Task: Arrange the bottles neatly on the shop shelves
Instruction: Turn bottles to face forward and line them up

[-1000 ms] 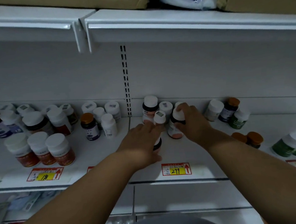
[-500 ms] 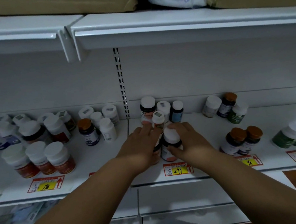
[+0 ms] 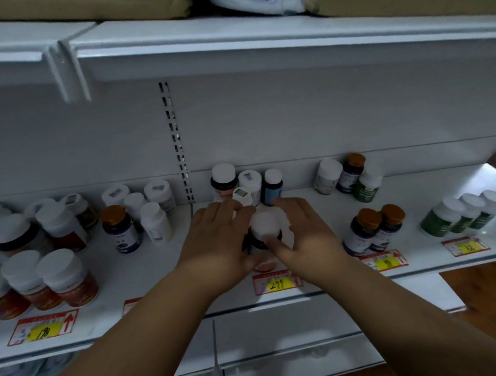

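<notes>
While both hands meet at the centre of the frame, they close from either side on a white-capped bottle (image 3: 265, 228) standing near the front edge of the white shelf (image 3: 318, 211), just above the yellow price tag (image 3: 277, 282) marked 299. The left hand (image 3: 219, 245) curls its fingers round the bottle's left side, and the right hand (image 3: 303, 237) pinches the cap between thumb and fingers. Directly behind, toward upper centre, three more bottles stand against the back wall, among them a blue-labelled bottle (image 3: 272, 187). At lower left of the frame a group of red-labelled bottles (image 3: 58, 278) stands close together, and at right two orange-capped bottles (image 3: 376, 228) touch side by side.
</notes>
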Motion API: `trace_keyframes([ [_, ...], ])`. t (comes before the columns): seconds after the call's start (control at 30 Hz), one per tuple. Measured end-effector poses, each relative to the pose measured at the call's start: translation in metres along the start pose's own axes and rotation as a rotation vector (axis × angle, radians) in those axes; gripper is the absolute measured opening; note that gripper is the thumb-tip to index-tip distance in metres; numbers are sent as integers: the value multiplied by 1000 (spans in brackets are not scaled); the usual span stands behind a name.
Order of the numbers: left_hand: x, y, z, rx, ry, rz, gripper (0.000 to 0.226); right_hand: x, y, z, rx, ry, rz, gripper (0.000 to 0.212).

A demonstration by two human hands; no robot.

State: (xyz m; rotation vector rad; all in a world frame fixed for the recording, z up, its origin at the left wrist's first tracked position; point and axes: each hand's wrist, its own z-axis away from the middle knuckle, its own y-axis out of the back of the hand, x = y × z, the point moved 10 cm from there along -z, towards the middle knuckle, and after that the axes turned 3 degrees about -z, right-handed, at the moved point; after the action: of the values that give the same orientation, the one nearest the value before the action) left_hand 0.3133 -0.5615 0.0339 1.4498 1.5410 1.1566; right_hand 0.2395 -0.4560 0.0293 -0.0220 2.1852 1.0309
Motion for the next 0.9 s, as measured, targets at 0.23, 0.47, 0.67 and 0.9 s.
trace_keyframes([
  [0.23, 69, 16, -40, 131, -64, 64, 53, 39, 91, -22, 136, -17, 46, 22],
  [0.47, 125, -23, -89, 57, 71, 124, 54, 131, 165, -50, 24, -94, 120, 16],
  [0.67, 161, -45, -109, 17, 196, 150, 59, 244, 141, -60, -432, -320, 462, 44],
  [0.9, 191, -55, -123, -22, 232, 152, 65, 251, 139, -74, -400, -224, 343, 33],
])
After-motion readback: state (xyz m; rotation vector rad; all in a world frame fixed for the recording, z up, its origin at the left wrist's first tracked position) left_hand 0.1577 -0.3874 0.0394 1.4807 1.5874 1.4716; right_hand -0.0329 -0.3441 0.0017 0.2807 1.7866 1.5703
